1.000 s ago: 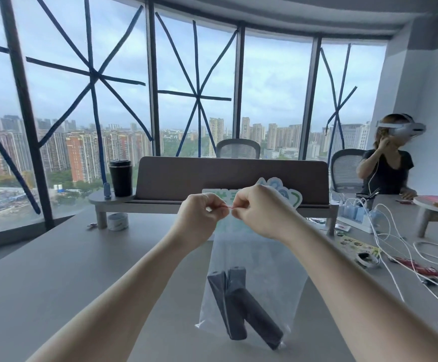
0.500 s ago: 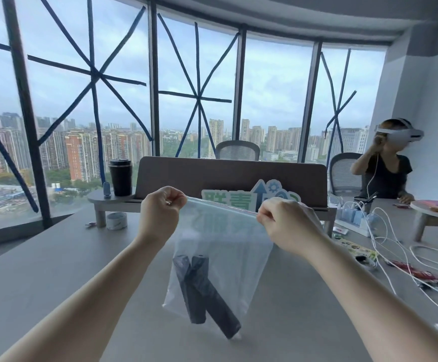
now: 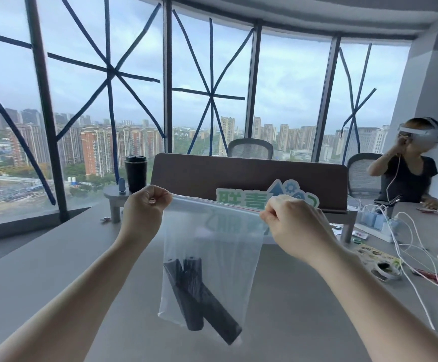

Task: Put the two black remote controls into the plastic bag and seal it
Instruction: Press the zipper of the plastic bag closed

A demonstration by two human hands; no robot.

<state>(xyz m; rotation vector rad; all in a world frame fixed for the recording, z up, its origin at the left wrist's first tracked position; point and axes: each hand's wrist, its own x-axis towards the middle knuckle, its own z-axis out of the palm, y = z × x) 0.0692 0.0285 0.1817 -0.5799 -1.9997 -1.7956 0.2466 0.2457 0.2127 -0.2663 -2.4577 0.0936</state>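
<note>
Centre frame, plastic bag (image 3: 228, 246): two black remote controls (image 3: 199, 296) inside, hanging above the grey tabletop (image 3: 55, 270).
Left hand (image 3: 144, 212): fingers pinched on the bag's top left corner.
Right hand (image 3: 293, 226): fingers pinched on its top right corner.
Room: taped windows (image 3: 108, 82) behind.

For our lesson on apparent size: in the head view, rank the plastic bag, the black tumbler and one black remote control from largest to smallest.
1. Plastic bag
2. Remote control
3. Black tumbler

The tumbler stands farther from the camera, so its true size relative to the remote is unsure.

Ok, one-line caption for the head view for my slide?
Left hand and right hand pinch the plastic bag top, two black remote controls inside.
</note>
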